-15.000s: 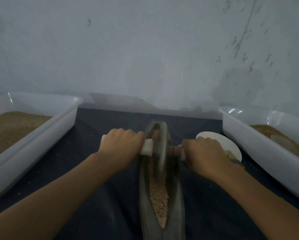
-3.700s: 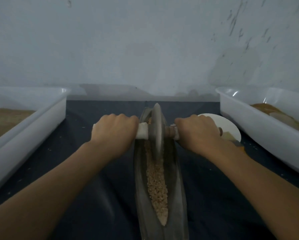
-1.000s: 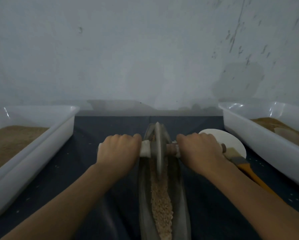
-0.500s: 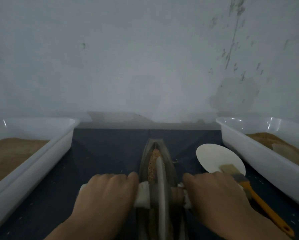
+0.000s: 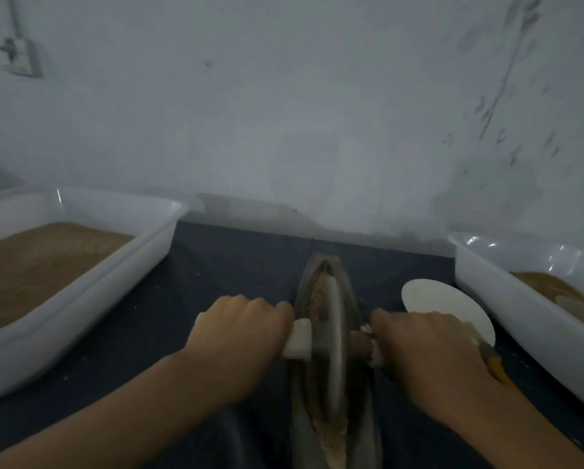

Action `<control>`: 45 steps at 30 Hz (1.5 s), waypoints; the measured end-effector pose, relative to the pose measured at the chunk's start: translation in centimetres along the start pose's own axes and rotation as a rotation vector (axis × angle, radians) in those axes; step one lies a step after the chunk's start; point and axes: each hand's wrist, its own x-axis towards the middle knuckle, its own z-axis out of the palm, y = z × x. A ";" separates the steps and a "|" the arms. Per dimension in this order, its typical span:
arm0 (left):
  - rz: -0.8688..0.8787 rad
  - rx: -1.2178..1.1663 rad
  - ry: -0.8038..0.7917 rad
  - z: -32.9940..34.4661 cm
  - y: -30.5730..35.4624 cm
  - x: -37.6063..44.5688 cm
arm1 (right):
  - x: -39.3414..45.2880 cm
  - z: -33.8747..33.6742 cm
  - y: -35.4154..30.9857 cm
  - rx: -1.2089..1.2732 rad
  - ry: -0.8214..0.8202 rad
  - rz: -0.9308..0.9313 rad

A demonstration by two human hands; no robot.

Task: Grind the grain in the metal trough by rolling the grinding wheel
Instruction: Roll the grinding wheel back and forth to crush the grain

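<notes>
A narrow boat-shaped metal trough [image 5: 360, 306] runs away from me down the middle of the dark mat. Tan grain [image 5: 316, 292] lies in its groove ahead of and behind the wheel. The grey grinding wheel [image 5: 331, 346] stands upright in the trough, about midway along it. My left hand [image 5: 240, 336] grips the white left end of the axle handle [image 5: 297, 338]. My right hand [image 5: 426, 350] grips the right end, which my fingers mostly hide.
A white tub [image 5: 91, 299] of brown meal stands at the left, another white tub [image 5: 520, 313] with brown meal at the right. A white round plate [image 5: 443, 299] and a yellow-handled brush [image 5: 495, 365] lie just right of my right hand. A wall rises behind.
The wheel and both hands have rolled forward, away from me, along the trough compared with half a second ago. My grip on the handles is unchanged.
</notes>
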 end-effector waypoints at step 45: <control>0.130 0.160 0.175 0.1 -0.8 -1.3 | -3.2 -0.2 0.3 -0.030 0.106 0.050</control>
